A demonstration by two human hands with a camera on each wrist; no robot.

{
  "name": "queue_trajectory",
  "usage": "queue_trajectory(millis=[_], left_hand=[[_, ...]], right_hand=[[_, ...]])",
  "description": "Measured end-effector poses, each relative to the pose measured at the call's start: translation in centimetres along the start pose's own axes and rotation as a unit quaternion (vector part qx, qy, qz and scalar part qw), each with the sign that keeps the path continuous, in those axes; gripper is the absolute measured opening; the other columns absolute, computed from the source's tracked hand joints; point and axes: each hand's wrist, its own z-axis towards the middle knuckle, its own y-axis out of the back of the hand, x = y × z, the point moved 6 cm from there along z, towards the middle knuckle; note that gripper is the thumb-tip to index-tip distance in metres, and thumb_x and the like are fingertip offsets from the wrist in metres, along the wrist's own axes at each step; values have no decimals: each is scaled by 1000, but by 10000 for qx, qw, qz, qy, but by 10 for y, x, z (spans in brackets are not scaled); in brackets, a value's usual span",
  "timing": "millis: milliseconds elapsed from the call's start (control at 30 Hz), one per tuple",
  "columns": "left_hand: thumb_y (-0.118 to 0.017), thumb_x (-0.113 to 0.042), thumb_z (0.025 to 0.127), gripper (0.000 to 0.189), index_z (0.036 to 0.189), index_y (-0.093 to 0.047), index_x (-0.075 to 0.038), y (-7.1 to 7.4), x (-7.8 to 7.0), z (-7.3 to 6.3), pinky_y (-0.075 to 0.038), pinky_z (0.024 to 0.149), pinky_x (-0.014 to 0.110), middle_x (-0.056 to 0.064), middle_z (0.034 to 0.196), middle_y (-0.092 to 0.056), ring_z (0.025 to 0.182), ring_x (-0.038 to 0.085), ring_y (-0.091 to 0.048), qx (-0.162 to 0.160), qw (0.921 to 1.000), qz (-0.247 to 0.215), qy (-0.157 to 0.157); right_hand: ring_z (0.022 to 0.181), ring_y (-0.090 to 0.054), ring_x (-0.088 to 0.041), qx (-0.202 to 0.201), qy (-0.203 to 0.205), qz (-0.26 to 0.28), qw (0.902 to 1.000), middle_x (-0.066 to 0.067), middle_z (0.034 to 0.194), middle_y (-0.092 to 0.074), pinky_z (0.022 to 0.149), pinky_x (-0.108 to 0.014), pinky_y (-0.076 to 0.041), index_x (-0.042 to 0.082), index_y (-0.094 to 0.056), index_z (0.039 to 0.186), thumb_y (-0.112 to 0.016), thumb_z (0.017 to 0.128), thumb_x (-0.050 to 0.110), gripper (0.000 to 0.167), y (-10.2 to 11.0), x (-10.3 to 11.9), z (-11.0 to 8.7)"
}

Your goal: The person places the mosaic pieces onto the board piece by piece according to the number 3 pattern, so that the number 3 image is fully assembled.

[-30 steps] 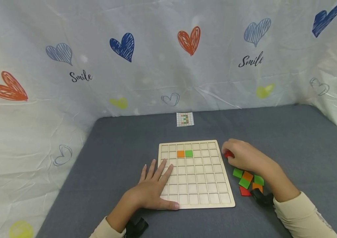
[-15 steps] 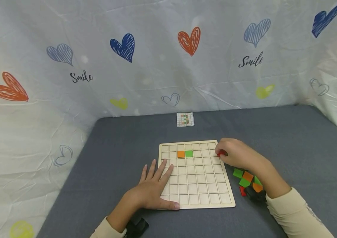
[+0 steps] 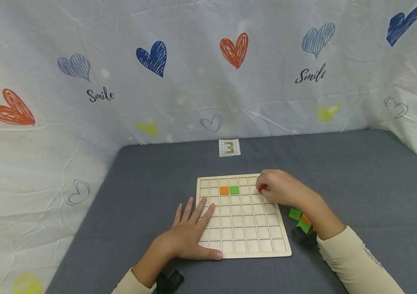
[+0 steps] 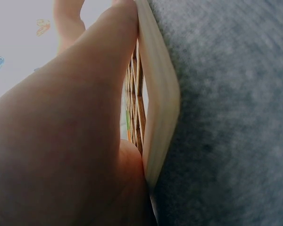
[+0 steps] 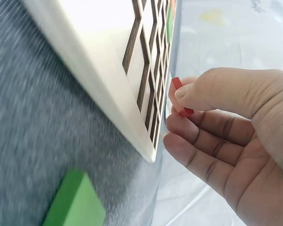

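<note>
Tile, red, pinched by right hand over board, left hand splayed across corner

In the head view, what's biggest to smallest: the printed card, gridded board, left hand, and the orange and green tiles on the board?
Gridded board
Left hand
Printed card
Orange tile and green tile: too alike to rank

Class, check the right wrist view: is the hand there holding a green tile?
No, the right hand pinches a red tile, while a green tile lies beside the board.
</note>
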Motion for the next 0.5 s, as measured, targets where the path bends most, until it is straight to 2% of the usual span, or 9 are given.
queue_trajectory(millis=[500], left_hand=[[-56, -88, 74, 121, 163, -5, -23, 0, 1, 0, 5, 113, 66, 6, 168, 10, 149, 40, 15, 13, 10000, 75, 12]], right_hand=[[75, -53, -13, 95, 189, -30, 9998, -2, 88, -64, 67, -32, -48, 7, -73, 86, -67, 85, -8, 16, -14, 12, 20]])
